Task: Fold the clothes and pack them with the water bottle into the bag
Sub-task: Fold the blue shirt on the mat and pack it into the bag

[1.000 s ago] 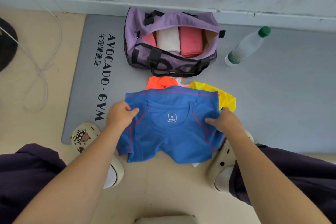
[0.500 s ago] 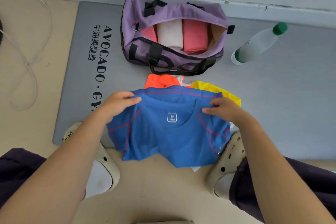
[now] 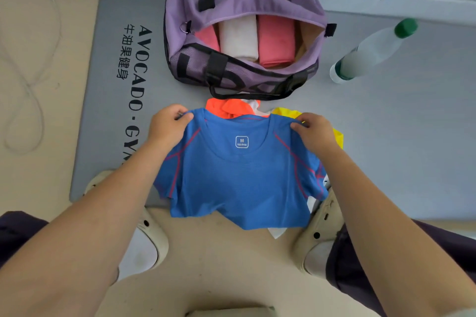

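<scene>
Hands at work: left hand (image 3: 167, 126) and right hand (image 3: 315, 132) each pinch a shoulder of the blue shirt (image 3: 239, 175), before the open bag (image 3: 242, 41) and bottle (image 3: 371, 51).

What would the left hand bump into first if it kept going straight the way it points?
Probably the purple bag. The left hand, pinching the blue shirt at the shoulder, points up and slightly right across bare grey mat. Depth is hard to judge, so it might pass beside it.

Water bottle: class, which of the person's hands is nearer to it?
Right. The right hand, pinching the blue T-shirt's shoulder, lies nearer the water bottle; the left hand holds the far shoulder.
</scene>
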The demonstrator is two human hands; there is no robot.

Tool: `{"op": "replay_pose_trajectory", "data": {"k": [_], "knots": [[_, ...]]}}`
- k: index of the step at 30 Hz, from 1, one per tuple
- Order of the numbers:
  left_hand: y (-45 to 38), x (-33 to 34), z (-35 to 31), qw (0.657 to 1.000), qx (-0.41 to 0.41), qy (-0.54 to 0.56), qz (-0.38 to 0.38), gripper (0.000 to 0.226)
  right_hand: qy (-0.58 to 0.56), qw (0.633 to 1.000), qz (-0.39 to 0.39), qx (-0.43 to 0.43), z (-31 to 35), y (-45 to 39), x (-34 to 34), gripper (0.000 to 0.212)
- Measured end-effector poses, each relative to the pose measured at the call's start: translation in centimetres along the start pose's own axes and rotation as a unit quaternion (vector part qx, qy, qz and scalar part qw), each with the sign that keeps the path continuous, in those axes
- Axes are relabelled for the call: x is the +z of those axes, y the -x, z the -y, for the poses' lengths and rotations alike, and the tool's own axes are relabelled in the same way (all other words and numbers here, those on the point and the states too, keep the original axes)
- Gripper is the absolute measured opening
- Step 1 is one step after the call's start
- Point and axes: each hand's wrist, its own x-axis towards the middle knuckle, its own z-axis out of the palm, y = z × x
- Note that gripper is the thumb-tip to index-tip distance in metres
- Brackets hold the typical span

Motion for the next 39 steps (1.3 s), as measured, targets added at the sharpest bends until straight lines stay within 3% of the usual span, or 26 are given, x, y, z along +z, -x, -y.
{"op": "replay_pose_trajectory", "data": {"k": [3,5,8,12,15,20,26,32,37,39], "knots": [[1.4,0.5,-0.4,0.998,0.046,-0.049,-0.002,0.033,0.016,1.0,0.01,0.005,0.1,0.8,0.3,0.025],[3.3,1.3,-0.8,0.986,0.118,-0.113,-0.035,0.04,0.015,0.999,-0.049,-0.006,-0.1,2.3,0.3,0.033],[7.7,3.6,-2.4,0.959,0.235,-0.144,-0.061,0.018,-0.043,0.986,-0.161,0.025,-1.4,5.5,0.3,0.02],[12.6,8.1,-3.4,0.921,0.325,-0.209,0.053,0.024,-0.113,0.975,-0.069,0.178,-4.5,9.7,1.5,0.051],[14.1,10.1,-2.3,0.902,0.292,-0.295,0.119,0.052,-0.104,0.964,0.013,0.246,-7.3,12.6,2.4,0.059],[14.6,10.4,-0.6,0.893,0.265,-0.322,0.17,0.076,-0.188,0.933,0.132,0.276,-9.4,15.2,4.1,0.029],[14.6,9.5,-0.7,0.899,0.241,-0.296,0.215,0.078,-0.276,0.891,0.148,0.33,-10.1,16.1,3.8,0.035],[14.2,9.7,-0.6,0.906,0.218,-0.277,0.233,0.078,-0.42,0.838,0.166,0.305,-10.1,16.0,1.8,0.04],[13.9,9.7,-0.5,0.905,0.215,-0.273,0.244,0.079,-0.35,0.851,0.213,0.328,-10.0,16.4,1.5,0.037],[13.9,9.6,-0.6,0.908,0.203,-0.264,0.255,0.076,-0.343,0.863,0.218,0.3,-9.4,16.0,1.3,0.037]]}}
